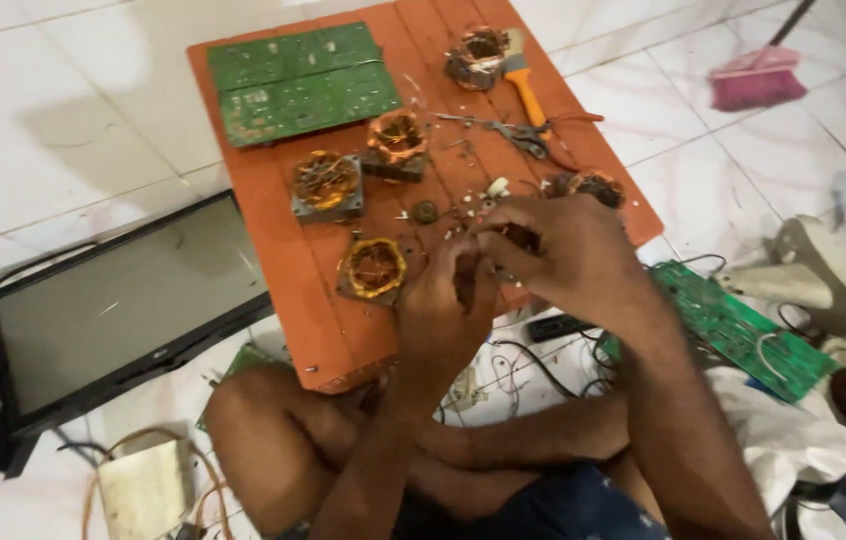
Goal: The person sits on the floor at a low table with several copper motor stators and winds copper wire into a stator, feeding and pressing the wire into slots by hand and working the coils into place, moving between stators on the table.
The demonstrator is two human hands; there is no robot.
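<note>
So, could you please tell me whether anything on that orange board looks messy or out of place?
Yes: small scraps lie strewn across the orange board between the copper coils, just ahead of both hands. The two green circuit boards lie neatly side by side.

The floor (93,100) was glossy white tile with thin grout lines, lit softly from above, and a low orange wooden board (283,290) lay on it. Left of the board a dark flat screen (113,305) rested on the tiles; far to its upper right stood a pink broom head (758,78).
</note>
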